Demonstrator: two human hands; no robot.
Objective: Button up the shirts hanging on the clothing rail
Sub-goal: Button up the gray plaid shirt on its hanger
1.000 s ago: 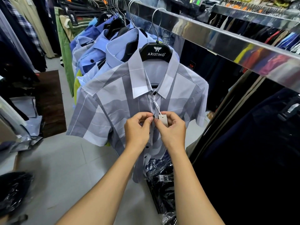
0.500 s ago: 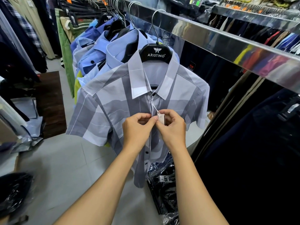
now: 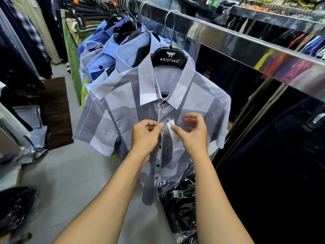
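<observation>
The grey check shirt (image 3: 123, 110) hangs on a black hanger (image 3: 169, 58) at the near end of the rail (image 3: 246, 44), in front of blue shirts (image 3: 112, 55). The step in hand looks like fastening a button high on the placket. The left hand (image 3: 145, 135) pinches the placket edge; the right hand (image 3: 193, 131) has loosely curled fingers, its thumb on the white tag (image 3: 171, 126). Next, the tag probably needs clearing aside. Dark buttons below look done up; the collar is open.

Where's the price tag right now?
Head view, centre: the price tag hangs on its string against the grey shirt, just right of the placket, between the left hand and right hand.
</observation>
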